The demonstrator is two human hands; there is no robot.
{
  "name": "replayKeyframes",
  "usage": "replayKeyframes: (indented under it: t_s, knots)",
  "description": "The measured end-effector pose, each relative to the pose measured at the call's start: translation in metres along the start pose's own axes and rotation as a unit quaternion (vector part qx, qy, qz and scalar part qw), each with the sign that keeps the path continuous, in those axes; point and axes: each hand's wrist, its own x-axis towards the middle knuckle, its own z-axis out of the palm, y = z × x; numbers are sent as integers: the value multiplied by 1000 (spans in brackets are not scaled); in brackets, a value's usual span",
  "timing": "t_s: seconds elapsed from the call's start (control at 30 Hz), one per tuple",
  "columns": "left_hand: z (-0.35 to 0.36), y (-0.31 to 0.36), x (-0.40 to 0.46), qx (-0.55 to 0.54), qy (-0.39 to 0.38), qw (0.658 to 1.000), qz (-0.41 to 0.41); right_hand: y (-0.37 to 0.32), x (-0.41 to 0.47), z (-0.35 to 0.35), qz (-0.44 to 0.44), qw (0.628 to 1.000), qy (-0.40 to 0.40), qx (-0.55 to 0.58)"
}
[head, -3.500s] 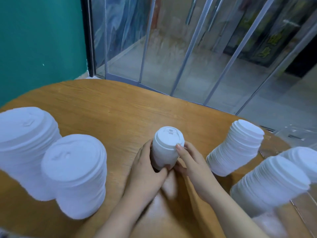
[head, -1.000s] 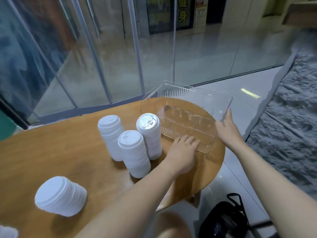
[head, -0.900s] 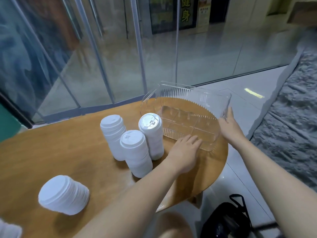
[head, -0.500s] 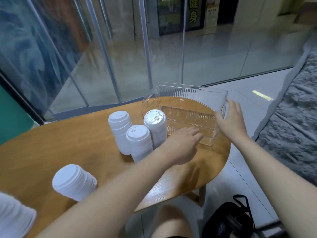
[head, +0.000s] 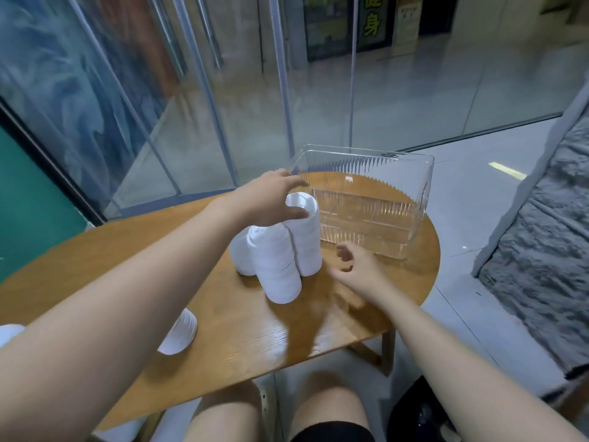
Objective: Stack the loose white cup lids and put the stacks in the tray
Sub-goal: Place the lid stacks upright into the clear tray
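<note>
Three upright stacks of white lids stand together on the round wooden table (head: 95, 260): a tall stack (head: 306, 247) closest to the tray, a front stack (head: 279, 269) and a rear stack (head: 239, 255). My left hand (head: 271, 199) arches over the tall stack's top, its thumb against the rim and its fingers stretched past the far side. Low over the table beside that stack's base, my right hand (head: 353, 266) hovers with loosely curled fingers that hold nothing. The clear plastic tray (head: 425, 199) sits at the table's far right edge with no lids in it.
Another lid stack (head: 180, 333) lies tilted at the near left, and a further lid stack (head: 8, 333) shows at the left edge. Glass doors stand behind the table. A black bag (head: 420, 413) sits on the floor at the right, below the table edge.
Both hands have let go of the tray. My left hand moved left onto the top of the tall stack. My right hand drew back to the table beside that stack.
</note>
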Motion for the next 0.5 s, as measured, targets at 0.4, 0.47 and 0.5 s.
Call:
replayKeyframes:
  t_s: [0.4, 0.47, 0.5]
  knots:
    - [18, -22, 31, 6, -53, 999, 13, 12, 46, 54, -34, 997, 28, -60]
    - [18, -24, 32, 4, -51, 999, 13, 12, 50, 55, -41, 996, 30, -69]
    - [18, -24, 33, 4, -51, 999, 14, 12, 52, 55, -42, 996, 30, -68]
